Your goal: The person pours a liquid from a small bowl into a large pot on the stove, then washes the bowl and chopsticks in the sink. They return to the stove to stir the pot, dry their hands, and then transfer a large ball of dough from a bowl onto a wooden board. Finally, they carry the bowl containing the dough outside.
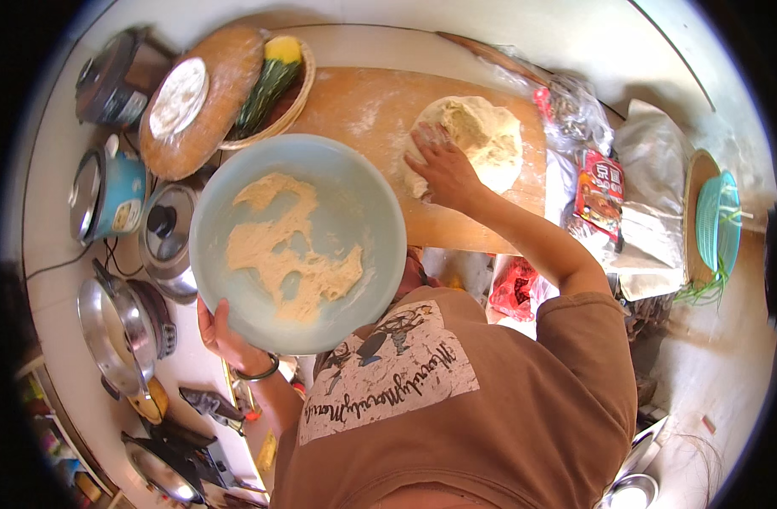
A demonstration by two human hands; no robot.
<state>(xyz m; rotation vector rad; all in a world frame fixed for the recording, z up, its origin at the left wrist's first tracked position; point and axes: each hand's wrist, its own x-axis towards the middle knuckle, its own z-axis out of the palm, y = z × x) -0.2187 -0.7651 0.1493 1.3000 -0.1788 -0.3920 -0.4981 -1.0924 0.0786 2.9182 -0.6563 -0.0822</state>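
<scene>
My left hand (226, 334) grips the rim of a large pale blue-green basin (350, 191), its thumb over the edge. The basin is tilted so that its inside faces me. Ragged, sticky dough remnants (280, 245) cling to its bottom, with thin smears around them. My right hand (444, 167) lies on the left part of a big pale dough mound (487, 137), fingers spread and dusted with flour or dough. Under the mound is a floured wooden board (363, 95).
A wicker basket (305, 70) holds a green-and-yellow squash (267, 89); beside it a round wooden lid (229, 70) carries a floury white dish (180, 95). Pots and cookers line the left, including a lidded pan (166, 245). A red food packet (599, 191) and plastic bags crowd the right.
</scene>
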